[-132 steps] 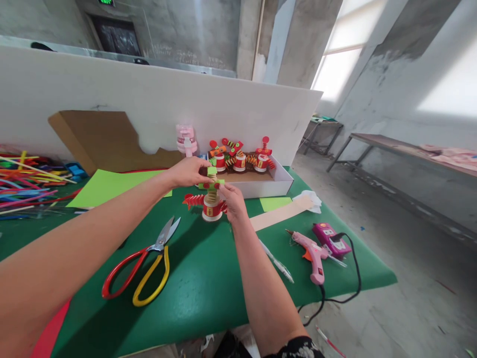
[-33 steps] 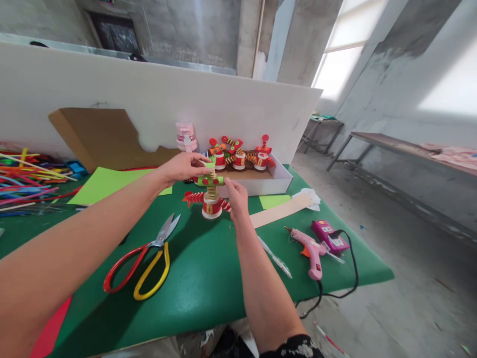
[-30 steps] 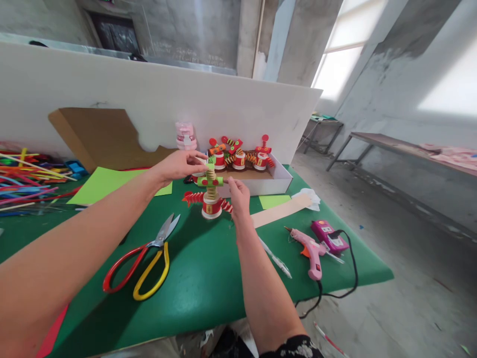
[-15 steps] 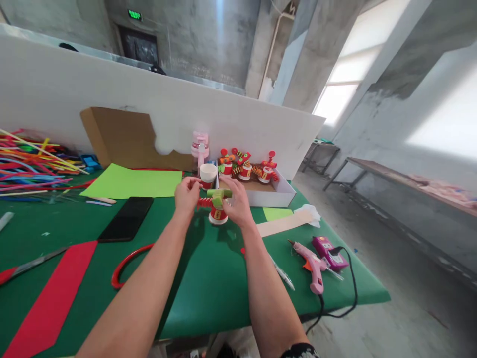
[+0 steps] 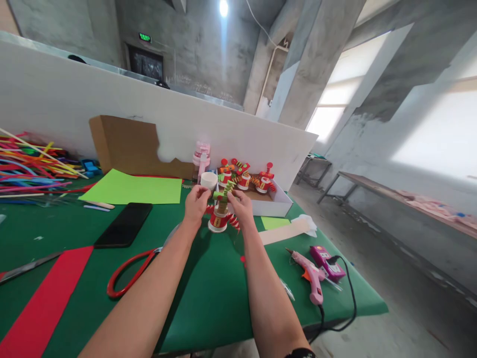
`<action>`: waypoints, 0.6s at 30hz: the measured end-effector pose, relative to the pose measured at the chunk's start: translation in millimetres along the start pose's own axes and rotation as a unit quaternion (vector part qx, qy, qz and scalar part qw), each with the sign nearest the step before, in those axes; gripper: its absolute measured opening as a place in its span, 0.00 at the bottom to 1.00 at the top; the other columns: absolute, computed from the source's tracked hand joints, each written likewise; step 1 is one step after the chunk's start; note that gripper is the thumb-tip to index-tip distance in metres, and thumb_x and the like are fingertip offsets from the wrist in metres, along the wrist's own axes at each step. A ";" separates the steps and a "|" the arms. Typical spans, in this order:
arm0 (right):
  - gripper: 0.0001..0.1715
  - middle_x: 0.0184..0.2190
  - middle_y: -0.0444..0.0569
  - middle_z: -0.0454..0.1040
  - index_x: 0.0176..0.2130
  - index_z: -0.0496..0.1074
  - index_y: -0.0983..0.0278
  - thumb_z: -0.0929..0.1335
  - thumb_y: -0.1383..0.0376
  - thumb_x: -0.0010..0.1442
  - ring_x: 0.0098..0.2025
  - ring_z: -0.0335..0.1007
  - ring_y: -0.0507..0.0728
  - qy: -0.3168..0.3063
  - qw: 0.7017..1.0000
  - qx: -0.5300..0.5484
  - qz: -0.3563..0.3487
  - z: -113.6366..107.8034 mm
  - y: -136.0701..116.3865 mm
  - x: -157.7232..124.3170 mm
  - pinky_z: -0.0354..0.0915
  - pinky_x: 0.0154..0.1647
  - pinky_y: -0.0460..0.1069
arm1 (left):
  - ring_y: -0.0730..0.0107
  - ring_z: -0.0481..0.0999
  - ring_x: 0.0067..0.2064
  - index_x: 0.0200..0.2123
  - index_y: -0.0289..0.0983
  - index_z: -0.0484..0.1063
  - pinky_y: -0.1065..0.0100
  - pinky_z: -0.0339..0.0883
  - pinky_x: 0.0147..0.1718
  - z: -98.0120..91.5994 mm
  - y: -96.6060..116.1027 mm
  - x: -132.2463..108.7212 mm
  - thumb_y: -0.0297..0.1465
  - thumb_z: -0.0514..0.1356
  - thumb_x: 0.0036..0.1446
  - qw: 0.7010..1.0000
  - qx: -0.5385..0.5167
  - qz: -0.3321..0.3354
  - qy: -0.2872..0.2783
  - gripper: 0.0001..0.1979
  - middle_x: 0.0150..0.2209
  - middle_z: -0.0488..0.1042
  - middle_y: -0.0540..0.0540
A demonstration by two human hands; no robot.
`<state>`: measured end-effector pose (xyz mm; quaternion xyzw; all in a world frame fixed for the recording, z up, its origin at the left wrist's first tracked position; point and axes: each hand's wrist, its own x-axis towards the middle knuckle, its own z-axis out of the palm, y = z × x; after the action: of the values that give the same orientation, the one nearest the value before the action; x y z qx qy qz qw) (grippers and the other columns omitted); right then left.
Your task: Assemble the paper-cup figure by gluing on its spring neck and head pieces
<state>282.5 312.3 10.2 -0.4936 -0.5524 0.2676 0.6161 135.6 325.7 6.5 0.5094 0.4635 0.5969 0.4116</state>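
Head view, clock faces from the red-and-green paper figure [image 5: 218, 222]: it's upright on the green table [image 5: 212, 303], mid-span. Right hand [image 5: 241, 205] pinched on its green top; left hand [image 5: 196, 204] at the left end of the green roll, can't tell if gripping. Tight at 11–12: white cup [image 5: 208, 180] just behind. White box [image 5: 274, 206] with similar figures, 1–2. Glue gun [image 5: 316, 293] at 4, near right table edge. Red scissors handle [image 5: 128, 272] at 8, phone [image 5: 124, 226] at 9. Room at 6: green surface between forearms, near edge well apart.
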 end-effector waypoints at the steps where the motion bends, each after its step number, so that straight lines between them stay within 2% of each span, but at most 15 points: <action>1: 0.11 0.35 0.47 0.80 0.33 0.79 0.62 0.72 0.57 0.53 0.42 0.75 0.57 0.002 1.000 0.007 0.009 -0.1 1.3 1.6 0.68 0.49 0.51 | 0.62 0.76 0.40 0.31 0.42 0.64 0.67 0.70 0.34 0.8 0.3 -2.0 0.45 0.58 0.47 1.000 -0.005 0.001 -0.006 0.14 0.32 0.75 0.49; 4: 0.12 0.34 0.46 0.81 0.33 0.79 0.62 0.73 0.56 0.52 0.41 0.75 0.57 0.005 1.000 0.003 0.024 -1.0 3.7 5.5 0.68 0.48 0.51 | 0.63 0.77 0.38 0.35 0.42 0.65 0.67 0.70 0.30 3.0 0.3 -8.8 0.46 0.59 0.47 0.999 -0.028 -0.006 -0.029 0.17 0.34 0.76 0.48; 9: 0.14 0.36 0.47 0.81 0.35 0.79 0.62 0.72 0.55 0.54 0.42 0.77 0.58 0.003 0.999 -0.024 0.037 -1.1 8.1 8.4 0.69 0.48 0.51 | 0.65 0.78 0.34 0.42 0.40 0.67 0.69 0.69 0.27 8.7 -3.5 -12.3 0.41 0.67 0.43 0.988 -0.139 -0.049 -0.051 0.23 0.33 0.77 0.49; 15: 0.12 0.38 0.48 0.82 0.36 0.80 0.61 0.72 0.56 0.56 0.43 0.77 0.59 0.001 0.997 -0.072 0.015 1.5 12.3 8.8 0.71 0.48 0.52 | 0.61 0.80 0.40 0.54 0.39 0.68 0.63 0.74 0.39 15.5 -7.3 -5.3 0.36 0.70 0.42 0.983 -0.168 -0.043 -0.066 0.33 0.34 0.80 0.48; 18: 0.10 0.38 0.48 0.82 0.35 0.80 0.61 0.72 0.57 0.56 0.43 0.77 0.59 -0.002 0.996 -0.088 0.010 1.5 11.6 8.1 0.71 0.48 0.52 | 0.60 0.81 0.41 0.57 0.39 0.67 0.61 0.74 0.41 15.9 -7.1 -3.0 0.34 0.69 0.43 0.981 -0.169 -0.039 -0.084 0.36 0.37 0.81 0.46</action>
<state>285.6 324.2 2.9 -0.5504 -0.5705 0.2251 0.5665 151.9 326.6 -0.3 0.4622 0.3395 0.6053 0.5521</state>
